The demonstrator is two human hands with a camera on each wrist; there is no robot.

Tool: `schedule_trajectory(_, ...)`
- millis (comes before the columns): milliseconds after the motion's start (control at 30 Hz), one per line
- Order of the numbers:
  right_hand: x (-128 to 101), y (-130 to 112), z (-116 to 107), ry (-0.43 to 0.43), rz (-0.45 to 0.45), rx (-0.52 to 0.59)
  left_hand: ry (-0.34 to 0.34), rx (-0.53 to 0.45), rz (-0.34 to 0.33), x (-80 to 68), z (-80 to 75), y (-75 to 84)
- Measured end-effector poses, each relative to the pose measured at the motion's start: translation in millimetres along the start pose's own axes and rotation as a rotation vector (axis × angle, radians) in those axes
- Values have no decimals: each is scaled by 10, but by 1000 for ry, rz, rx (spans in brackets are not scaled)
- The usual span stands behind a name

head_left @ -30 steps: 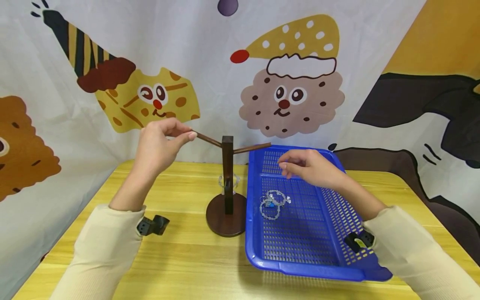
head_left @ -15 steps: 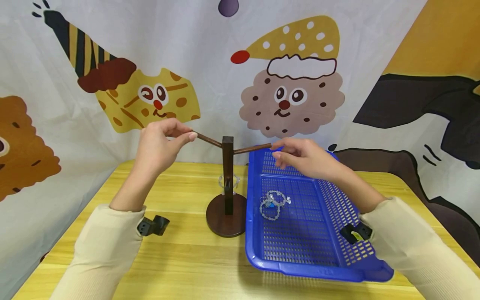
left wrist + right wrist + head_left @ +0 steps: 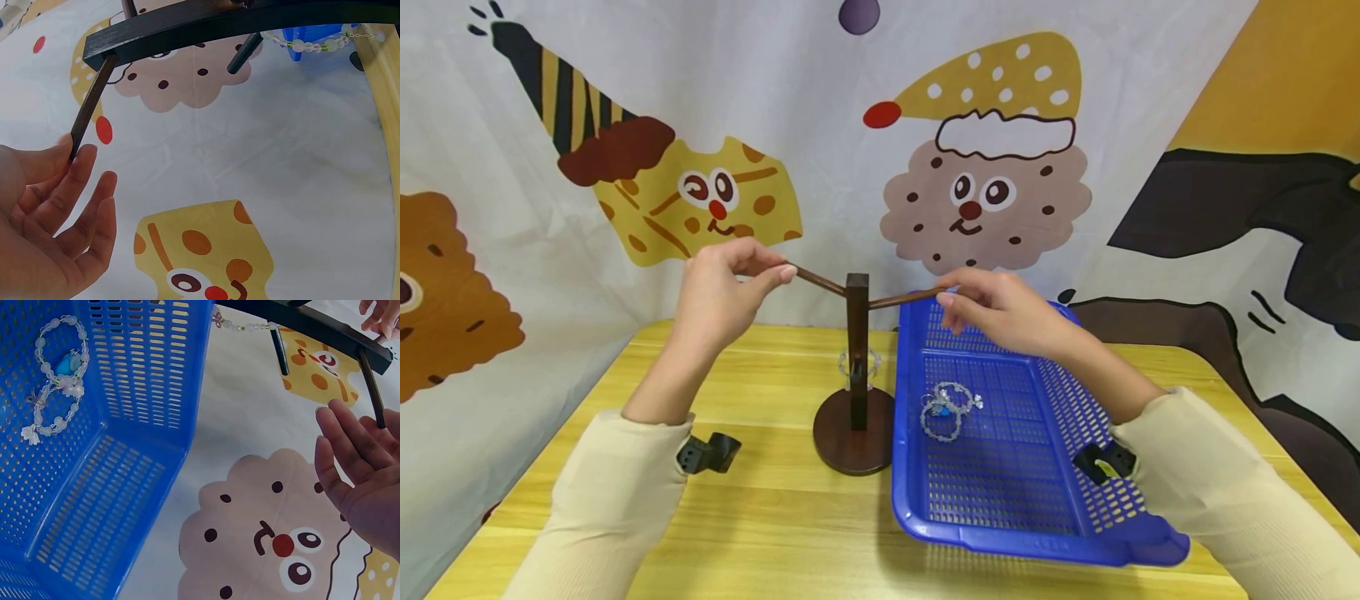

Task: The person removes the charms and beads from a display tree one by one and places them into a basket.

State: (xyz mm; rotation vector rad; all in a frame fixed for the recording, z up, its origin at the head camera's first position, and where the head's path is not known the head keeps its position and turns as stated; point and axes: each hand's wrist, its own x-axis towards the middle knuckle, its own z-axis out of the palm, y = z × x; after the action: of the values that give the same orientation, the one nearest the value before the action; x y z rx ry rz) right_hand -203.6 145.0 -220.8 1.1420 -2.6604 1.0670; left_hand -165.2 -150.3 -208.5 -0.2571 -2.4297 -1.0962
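Note:
A dark brown wooden stand [image 3: 858, 358] with a round base stands mid-table. My left hand [image 3: 715, 292] pinches the tip of its upper left peg [image 3: 818, 280] between thumb and index finger; the left wrist view shows that pinch too. At the opposite side, the thumb and fingers of my right hand [image 3: 1007, 312] hold the end of the upper right peg [image 3: 902, 297]. A clear beaded bracelet [image 3: 312, 46] hangs lower on the stand, partly hidden by the post in the head view. Two beaded bracelets [image 3: 942, 435] with charms lie overlapping in the blue basket [image 3: 1000, 543].
The blue slotted basket sits right beside the stand's base, below my right arm. Under everything is a yellow wood-grain table [image 3: 775, 517]. Behind it hangs a white cloth [image 3: 820, 100] printed with cartoon biscuits and cheese.
My right hand has moved left from above the basket to the upper right peg and taken its end. The left hand stays on the left peg.

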Motion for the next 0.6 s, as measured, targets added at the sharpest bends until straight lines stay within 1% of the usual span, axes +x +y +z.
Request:
schedule_trajectory(367,8,10,16,16,-8,-10,4,-6,3,-8,7,5)
schedule_trajectory(600,6,13,9,15,-6,-14,-25,-1,-25,-21,15,4)
